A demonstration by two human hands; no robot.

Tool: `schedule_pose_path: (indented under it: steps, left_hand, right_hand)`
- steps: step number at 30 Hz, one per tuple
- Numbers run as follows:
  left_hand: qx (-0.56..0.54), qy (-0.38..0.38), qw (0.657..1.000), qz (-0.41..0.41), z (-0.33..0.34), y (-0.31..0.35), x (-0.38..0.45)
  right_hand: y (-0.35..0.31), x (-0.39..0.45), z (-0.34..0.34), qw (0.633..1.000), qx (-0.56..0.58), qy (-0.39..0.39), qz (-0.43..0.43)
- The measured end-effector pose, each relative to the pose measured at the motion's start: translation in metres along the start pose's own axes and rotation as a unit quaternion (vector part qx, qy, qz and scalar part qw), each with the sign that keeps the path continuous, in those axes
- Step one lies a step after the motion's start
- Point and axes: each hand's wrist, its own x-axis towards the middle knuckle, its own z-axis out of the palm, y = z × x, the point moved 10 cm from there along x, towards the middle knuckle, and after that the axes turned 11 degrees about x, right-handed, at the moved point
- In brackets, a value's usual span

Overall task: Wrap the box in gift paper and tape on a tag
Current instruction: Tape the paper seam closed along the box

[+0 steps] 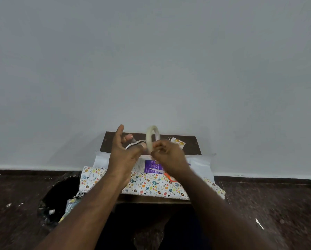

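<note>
right hand (166, 152): fingers pinched on tape roll (152, 137), held upright above the surface (151, 139). left hand (124, 150): fingers spread, thumb up, at the roll's 9 o'clock; whether it holds a tape end, cannot tell. box (152, 166): purple face bare, at 6 o'clock below the hands, lying on paper (147, 185). scissors (170, 176): orange, at box's 4 o'clock. tag (177, 142): likely the small card at 2 o'clock. progress: early; wrapping unfinished, taping and tag left.
</note>
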Motion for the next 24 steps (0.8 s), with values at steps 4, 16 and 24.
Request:
schedule_pose_path:
  steps: [4, 16, 24]
  left_hand:
    - [0.221, -0.027, 0.973, 0.066, 0.008, 0.005, 0.001]
    - [0.638, -0.141, 0.713, 0.255, 0.047, -0.012, 0.012]
    - [0.650, -0.173, 0.690, 0.266, 0.058, -0.020, 0.016]
  right_hand:
    - [0.023, 0.054, -0.063, 0.966, -0.258, 0.034, -0.005]
    - [0.117, 0.123, -0.046, 0.832, -0.517, -0.155, 0.125]
    - [0.060, 0.102, -0.048, 0.927, -0.351, -0.113, 0.071]
